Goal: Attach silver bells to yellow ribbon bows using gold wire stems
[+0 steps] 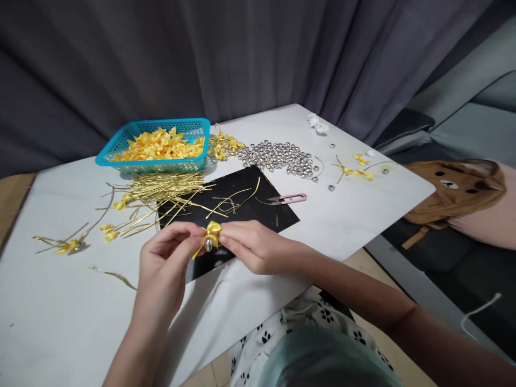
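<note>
Between my two hands is a yellow ribbon bow (pixel 213 228), with a small silver bell (pixel 208 245) hanging at its lower side. The thumb and fingers of my left hand (pixel 165 258) pinch the bow's left side. From the right, my right hand (pixel 258 244) pinches its other edge with fingers pressed together. Both hands are above a black sheet (pixel 242 183) on the white table. Gold twist ties (pixel 167 187) lie in a pile beyond my left hand, and a few loose ones rest on the sheet. Pink thread snips (pixel 288 199) lie at the sheet's right edge.
A blue basket (pixel 104 156) full of yellow bows stands at the back left. Beside it are finished-looking bows (pixel 226 146) and a spread of silver bells (pixel 278 157). Loose bows (pixel 358 173) lie at the right; another bow with ties (pixel 70 246) lies far left.
</note>
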The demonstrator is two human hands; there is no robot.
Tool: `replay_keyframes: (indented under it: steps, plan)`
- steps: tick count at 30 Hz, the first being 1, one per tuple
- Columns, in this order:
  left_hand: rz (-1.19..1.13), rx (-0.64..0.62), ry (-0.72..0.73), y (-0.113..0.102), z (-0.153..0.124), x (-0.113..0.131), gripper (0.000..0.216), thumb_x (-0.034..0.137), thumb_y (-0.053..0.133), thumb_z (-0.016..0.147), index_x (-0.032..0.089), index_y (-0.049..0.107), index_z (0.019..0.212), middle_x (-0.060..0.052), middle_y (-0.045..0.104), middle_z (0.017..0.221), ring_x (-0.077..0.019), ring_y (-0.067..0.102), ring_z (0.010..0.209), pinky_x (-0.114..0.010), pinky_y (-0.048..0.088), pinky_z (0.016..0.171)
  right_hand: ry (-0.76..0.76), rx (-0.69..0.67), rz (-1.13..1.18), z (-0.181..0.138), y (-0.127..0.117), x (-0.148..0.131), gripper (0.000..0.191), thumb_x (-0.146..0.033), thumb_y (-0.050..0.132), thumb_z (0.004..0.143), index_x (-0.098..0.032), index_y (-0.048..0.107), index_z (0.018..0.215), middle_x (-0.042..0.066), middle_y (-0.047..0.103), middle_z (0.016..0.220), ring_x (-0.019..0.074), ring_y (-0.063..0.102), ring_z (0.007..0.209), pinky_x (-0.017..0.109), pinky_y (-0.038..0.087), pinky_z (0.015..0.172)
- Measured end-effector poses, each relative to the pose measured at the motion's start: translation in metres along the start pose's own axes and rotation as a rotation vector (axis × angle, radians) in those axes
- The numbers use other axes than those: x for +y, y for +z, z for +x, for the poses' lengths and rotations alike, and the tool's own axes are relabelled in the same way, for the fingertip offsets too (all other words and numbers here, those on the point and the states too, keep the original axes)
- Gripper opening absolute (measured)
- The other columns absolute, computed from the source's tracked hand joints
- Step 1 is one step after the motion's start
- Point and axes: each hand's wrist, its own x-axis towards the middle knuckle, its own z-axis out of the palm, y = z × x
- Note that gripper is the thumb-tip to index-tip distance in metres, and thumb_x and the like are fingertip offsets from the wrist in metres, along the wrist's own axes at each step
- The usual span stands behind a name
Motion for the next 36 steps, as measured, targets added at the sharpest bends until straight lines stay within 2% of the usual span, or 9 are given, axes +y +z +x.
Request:
replay_keyframes:
  steps: [3, 8, 17, 22, 26, 28, 30, 33, 36]
  plan:
    - [0.028, -0.012, 0.047, -0.001, -0.001, 0.0, 0.01, 0.013, 0.073, 0.054, 0.022, 0.072, 0.057, 0.006, 0.067, 0.055, -0.005, 0.057, 0.048, -0.01, 0.047, 0.048, -0.02, -0.002, -0.036, 0.0, -0.002, 0.0, 0.018, -0.017, 0.03, 0.095, -0.017, 0.04, 0.08, 0.003, 0.044, 0.074, 0.0129, 0.041, 0.067, 0.025, 0.037, 0.066]
    - [0.012, 0.014, 0.038, 0.001, -0.001, -0.003, 0.008, 0.014, 0.073, 0.055, 0.022, 0.073, 0.058, 0.005, 0.068, 0.056, -0.0056, 0.058, 0.049, -0.011, 0.048, 0.049, -0.029, 0.043, 0.017, -0.001, 0.001, 0.002, 0.018, -0.016, 0.031, 0.095, -0.017, 0.041, 0.08, 0.002, 0.044, 0.072, 0.0116, 0.039, 0.064, 0.024, 0.037, 0.064]
    - [-0.105, 0.084, -0.113, 0.005, -0.001, -0.004, 0.006, 0.014, 0.074, 0.052, 0.018, 0.073, 0.057, 0.004, 0.067, 0.052, -0.0023, 0.055, 0.043, -0.007, 0.044, 0.044, -0.002, 0.059, -0.008, 0.002, 0.003, 0.004, 0.019, -0.017, 0.031, 0.094, -0.019, 0.035, 0.075, 0.0, 0.042, 0.069, 0.011, 0.038, 0.062, 0.024, 0.034, 0.061]
    - [-0.112, 0.124, -0.041, 0.003, 0.001, -0.001, 0.008, 0.013, 0.074, 0.051, 0.019, 0.073, 0.056, 0.004, 0.067, 0.052, -0.0033, 0.056, 0.043, -0.007, 0.045, 0.044, -0.017, 0.068, -0.051, 0.003, 0.0, 0.002, 0.025, -0.013, 0.034, 0.092, -0.021, 0.025, 0.07, -0.003, 0.031, 0.062, 0.009, 0.03, 0.054, 0.024, 0.027, 0.053]
    - [-0.088, 0.122, 0.005, 0.003, 0.002, 0.0, 0.007, 0.013, 0.074, 0.053, 0.02, 0.074, 0.057, 0.004, 0.068, 0.053, -0.0044, 0.058, 0.045, -0.008, 0.047, 0.045, -0.079, 0.152, -0.096, 0.0, 0.002, 0.0, 0.027, -0.011, 0.037, 0.091, -0.02, 0.029, 0.066, -0.004, 0.032, 0.059, 0.0079, 0.03, 0.052, 0.022, 0.028, 0.051]
    - [-0.072, 0.122, 0.021, 0.003, 0.002, 0.0, 0.007, 0.014, 0.074, 0.055, 0.02, 0.074, 0.057, 0.004, 0.068, 0.053, -0.0043, 0.058, 0.046, -0.009, 0.047, 0.046, -0.095, 0.248, -0.158, -0.002, 0.003, -0.002, 0.029, -0.01, 0.04, 0.09, -0.019, 0.035, 0.063, -0.004, 0.036, 0.056, 0.0075, 0.033, 0.051, 0.021, 0.03, 0.049]
    - [-0.041, 0.121, 0.045, 0.003, 0.001, -0.001, 0.007, 0.014, 0.075, 0.056, 0.021, 0.074, 0.059, 0.004, 0.069, 0.054, -0.0042, 0.058, 0.047, -0.008, 0.047, 0.047, -0.12, 0.354, -0.232, -0.005, 0.003, -0.005, 0.026, -0.009, 0.043, 0.089, -0.016, 0.047, 0.064, -0.002, 0.048, 0.056, 0.0074, 0.042, 0.052, 0.02, 0.035, 0.05]
    - [0.021, 0.116, 0.098, 0.003, 0.0, -0.004, 0.007, 0.015, 0.076, 0.059, 0.022, 0.075, 0.062, 0.004, 0.071, 0.058, -0.0054, 0.061, 0.052, -0.009, 0.049, 0.052, -0.15, 0.464, -0.32, -0.008, 0.001, -0.011, 0.015, -0.008, 0.047, 0.089, -0.011, 0.062, 0.089, 0.004, 0.069, 0.074, 0.0083, 0.061, 0.065, 0.018, 0.047, 0.059]
    - [0.05, 0.121, 0.123, 0.002, -0.001, -0.007, 0.009, 0.016, 0.077, 0.061, 0.024, 0.076, 0.065, 0.004, 0.073, 0.062, -0.0069, 0.063, 0.056, -0.011, 0.051, 0.056, -0.038, 0.489, -0.299, -0.009, -0.002, -0.02, 0.021, -0.01, 0.049, 0.09, -0.011, 0.059, 0.108, 0.004, 0.074, 0.087, 0.008, 0.068, 0.072, 0.016, 0.051, 0.065]
